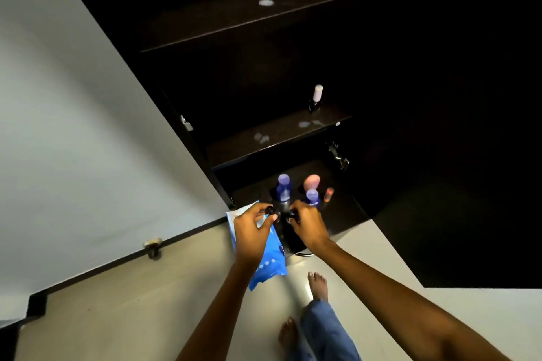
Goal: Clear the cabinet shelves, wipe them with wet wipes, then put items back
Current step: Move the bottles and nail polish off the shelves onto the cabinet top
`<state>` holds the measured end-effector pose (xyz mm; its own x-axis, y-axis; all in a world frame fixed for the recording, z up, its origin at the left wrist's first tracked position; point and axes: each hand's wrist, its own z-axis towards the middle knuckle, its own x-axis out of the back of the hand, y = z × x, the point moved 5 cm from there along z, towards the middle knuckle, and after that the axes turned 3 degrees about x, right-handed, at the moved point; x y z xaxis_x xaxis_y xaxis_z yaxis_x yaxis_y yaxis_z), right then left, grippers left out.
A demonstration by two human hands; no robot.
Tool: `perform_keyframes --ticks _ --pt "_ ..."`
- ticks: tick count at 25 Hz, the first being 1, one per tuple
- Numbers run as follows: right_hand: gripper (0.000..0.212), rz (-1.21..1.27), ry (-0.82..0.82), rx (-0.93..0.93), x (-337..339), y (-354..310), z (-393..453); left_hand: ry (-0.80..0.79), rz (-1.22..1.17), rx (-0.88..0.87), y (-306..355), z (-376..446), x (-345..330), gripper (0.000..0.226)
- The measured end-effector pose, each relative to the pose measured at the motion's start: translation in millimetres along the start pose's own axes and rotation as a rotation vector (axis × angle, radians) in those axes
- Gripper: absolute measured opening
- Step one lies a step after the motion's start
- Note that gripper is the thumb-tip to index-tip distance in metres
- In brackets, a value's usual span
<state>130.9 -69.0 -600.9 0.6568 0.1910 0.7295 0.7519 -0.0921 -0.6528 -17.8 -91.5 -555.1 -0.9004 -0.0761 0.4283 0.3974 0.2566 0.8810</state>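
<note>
A dark open cabinet has an upper shelf (264, 23) and a middle shelf (278, 138), both with pale smears. A small bottle with a white cap (316, 97) stands on the middle shelf. On the lowest surface (349, 217) stand two purple-capped bottles (283, 187) (312, 198), a pink sponge (311, 181) and a small reddish tube (329, 194). My left hand (253, 228) pinches a small dark object (269, 209). My right hand (309, 224) pinches another small dark object (293, 216). A blue wet-wipes pack (268, 264) lies under my left hand.
A white wall (88, 126) runs along the left, with a doorstop (152, 246) at its dark skirting. The open cabinet door (469, 184) stands on the right. My bare feet (318, 284) and jeans are on the pale floor below.
</note>
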Motion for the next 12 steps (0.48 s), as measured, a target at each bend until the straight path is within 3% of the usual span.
perform_keyframes --ticks 3,9,12 --pt "0.017 -0.031 -0.088 0.002 -20 5 7 0.028 0.009 0.013 -8 3 -3 0.014" --pt "0.021 0.008 -0.102 -0.061 -38 12 18 0.049 -0.005 -0.010 -17 3 -1 0.009" --pt "0.029 -0.088 -0.128 0.012 -37 6 18 0.050 -0.021 -0.016 -21 1 0 0.008"
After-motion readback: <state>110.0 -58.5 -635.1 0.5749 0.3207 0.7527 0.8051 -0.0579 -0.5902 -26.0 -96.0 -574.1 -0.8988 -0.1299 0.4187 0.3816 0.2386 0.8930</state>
